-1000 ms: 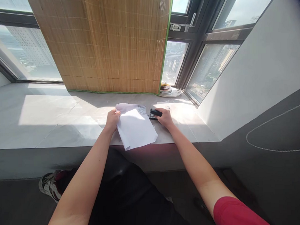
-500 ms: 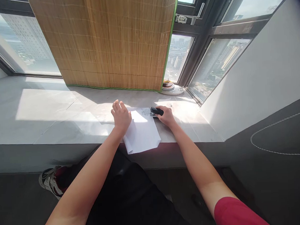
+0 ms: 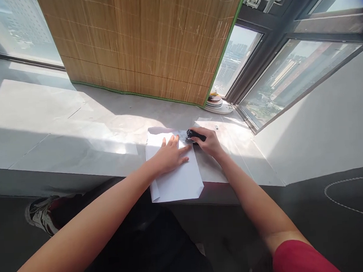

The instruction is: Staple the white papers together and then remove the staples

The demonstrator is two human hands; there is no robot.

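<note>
White paper [image 3: 177,185], its lower corners folded, bears one dark patch of print too small to read and lies on the pale sill [image 3: 63,152], overhanging the front edge. One left hand [image 3: 172,157] presses it, fingers spread; one right hand [image 3: 211,143] grips one black stapler [image 3: 196,134] at its right edge.

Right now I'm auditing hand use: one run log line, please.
left hand: spread on paper | right hand: holding stapler at paper's upper right | paper: overhanging sill
</note>
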